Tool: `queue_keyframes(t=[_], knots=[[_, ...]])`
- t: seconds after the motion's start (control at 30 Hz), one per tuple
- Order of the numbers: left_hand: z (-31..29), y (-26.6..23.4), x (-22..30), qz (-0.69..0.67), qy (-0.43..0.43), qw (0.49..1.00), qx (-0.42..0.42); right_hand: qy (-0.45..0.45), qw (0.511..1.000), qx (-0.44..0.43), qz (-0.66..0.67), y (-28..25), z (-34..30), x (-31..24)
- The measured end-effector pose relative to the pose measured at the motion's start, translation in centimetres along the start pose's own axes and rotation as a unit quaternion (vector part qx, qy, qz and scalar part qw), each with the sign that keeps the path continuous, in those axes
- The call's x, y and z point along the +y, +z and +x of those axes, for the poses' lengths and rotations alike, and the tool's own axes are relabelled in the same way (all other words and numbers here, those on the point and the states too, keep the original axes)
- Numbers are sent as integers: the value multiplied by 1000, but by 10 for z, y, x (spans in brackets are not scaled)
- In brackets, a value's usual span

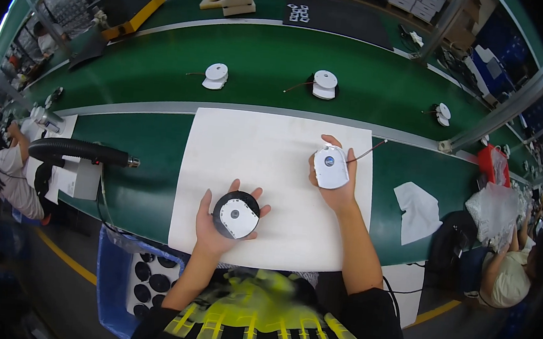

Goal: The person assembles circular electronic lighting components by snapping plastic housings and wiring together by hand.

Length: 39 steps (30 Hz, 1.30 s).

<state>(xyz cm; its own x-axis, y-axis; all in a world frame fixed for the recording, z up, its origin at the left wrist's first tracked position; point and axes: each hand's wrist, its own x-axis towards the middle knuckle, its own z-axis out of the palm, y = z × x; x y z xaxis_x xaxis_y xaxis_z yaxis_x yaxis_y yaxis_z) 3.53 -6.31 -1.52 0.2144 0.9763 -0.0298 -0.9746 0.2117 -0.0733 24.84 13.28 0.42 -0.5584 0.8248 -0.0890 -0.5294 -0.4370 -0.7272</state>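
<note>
Palm up above the near part of a white sheet [275, 196], my left hand [211, 236] carries a black round cover [218, 211] with a white flat-sided plate [245, 222] set in it. Its fingers spread around the far and right rim of the cover. Further away and to the right, my right hand [345, 194] grips a white plastic housing [332, 175] with one rounded end, the fingers curled along its sides. A round dark blue part shows in the housing. From its right side a thin reddish wire [371, 151] reaches past the sheet's edge. The two pieces are apart.
Beyond the sheet, a green conveyor belt [268, 59] carries several white round assemblies [324, 84] with wires. A black flexible hose [86, 151] lies left; a white cloth [417, 211] right. Below left, a blue bin [116, 285] holds black discs. People sit at both sides.
</note>
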Motion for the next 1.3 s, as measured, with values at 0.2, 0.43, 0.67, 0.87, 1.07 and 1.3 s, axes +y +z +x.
queue_keyframes(t=[0.2,0.43,0.67,0.87,1.07,1.3], knots=[[-7,6,54,-84,165,983,12,23,999,-19,23,3,8,8],[-25,41,140,19,271,962,10,-11,996,-91,-5,22,17,24],[-88,20,60,-98,214,972,12,40,985,-85,-145,153,56,125],[-141,16,20,-79,205,974,60,240,960,-141,41,238,89,219],[-202,13,22,-33,277,952,126,212,966,-128,73,226,48,217],[-187,16,53,-49,287,953,78,201,966,-150,65,225,67,238]])
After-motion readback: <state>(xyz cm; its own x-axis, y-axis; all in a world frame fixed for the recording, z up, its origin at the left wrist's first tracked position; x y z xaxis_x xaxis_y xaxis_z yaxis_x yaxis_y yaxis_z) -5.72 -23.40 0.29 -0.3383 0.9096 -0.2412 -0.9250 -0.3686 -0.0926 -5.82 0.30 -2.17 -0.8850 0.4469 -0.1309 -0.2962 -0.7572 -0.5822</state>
